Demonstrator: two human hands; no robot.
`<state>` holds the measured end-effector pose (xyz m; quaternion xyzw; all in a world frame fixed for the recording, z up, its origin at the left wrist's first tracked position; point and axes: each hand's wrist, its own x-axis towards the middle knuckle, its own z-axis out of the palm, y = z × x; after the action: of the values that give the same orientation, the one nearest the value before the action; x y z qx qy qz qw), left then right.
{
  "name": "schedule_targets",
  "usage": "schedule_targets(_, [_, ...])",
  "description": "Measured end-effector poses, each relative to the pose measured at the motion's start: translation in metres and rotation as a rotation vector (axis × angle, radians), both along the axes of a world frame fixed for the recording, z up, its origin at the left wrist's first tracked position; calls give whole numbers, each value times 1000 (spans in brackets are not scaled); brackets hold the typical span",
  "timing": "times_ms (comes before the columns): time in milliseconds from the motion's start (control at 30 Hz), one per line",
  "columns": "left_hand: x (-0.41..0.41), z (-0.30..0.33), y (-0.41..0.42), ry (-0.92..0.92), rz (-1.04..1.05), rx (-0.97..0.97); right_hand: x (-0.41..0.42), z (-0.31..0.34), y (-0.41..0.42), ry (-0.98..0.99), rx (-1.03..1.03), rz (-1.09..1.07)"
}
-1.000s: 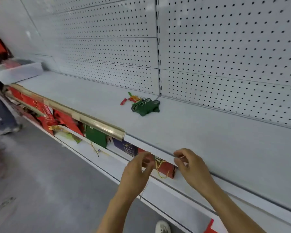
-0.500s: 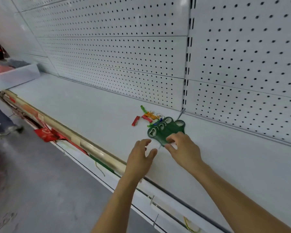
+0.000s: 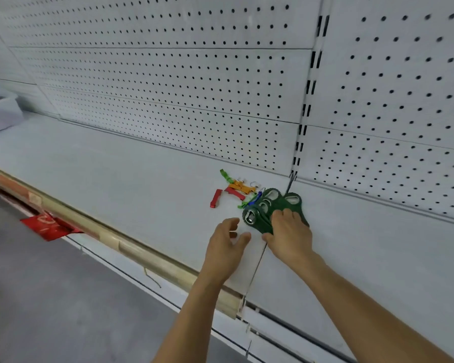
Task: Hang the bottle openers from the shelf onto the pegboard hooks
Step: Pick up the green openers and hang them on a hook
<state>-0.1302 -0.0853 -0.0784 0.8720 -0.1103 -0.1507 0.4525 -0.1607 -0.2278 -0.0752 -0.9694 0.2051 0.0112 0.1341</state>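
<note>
A stack of dark green bottle openers (image 3: 269,205) lies on the white shelf (image 3: 116,174), close to the back wall. My right hand (image 3: 290,234) lies over their near ends, its fingers curled onto the stack. My left hand (image 3: 227,243) hovers just left of the stack with its fingers spread and holds nothing. Small red (image 3: 216,198), orange (image 3: 240,186) and green (image 3: 224,174) openers lie scattered behind and to the left. A thin metal hook (image 3: 291,182) leans from the stack to the white pegboard (image 3: 181,74). No hooks show on the board itself.
A slotted upright (image 3: 308,93) divides the pegboard panels. A tan strip (image 3: 131,251) runs along the shelf's front edge, with red packets (image 3: 47,226) on the shelf below. A pale bin (image 3: 0,113) sits at the far left.
Both hands rose from the shelf's front edge and reached in to the green stack. My right hand now covers its near ends; the left hand has come in beside it.
</note>
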Motion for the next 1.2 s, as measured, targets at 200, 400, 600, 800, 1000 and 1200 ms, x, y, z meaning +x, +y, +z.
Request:
schedule_targets(200, [-3,-1,18,144,13,-139,-22,-5,15,-36,393,-154])
schedule_targets(400, [-21,12,23,423,-141,-477,-67,16,42,-231,1237,-346])
schedule_targets(600, [-46,20,16,428,-253,-542,-113,24,52,-389,1143,-418])
schedule_targets(800, [-93,36,-5,460,-326,-553,-169,35,39,-542,959,-507])
schedule_targets(1000, [-171,52,-52,431,-395,-560,-269,48,-4,-650,953,-551])
schedule_targets(1200, [-311,52,-120,453,-483,-619,-414,60,-59,-698,938,-564])
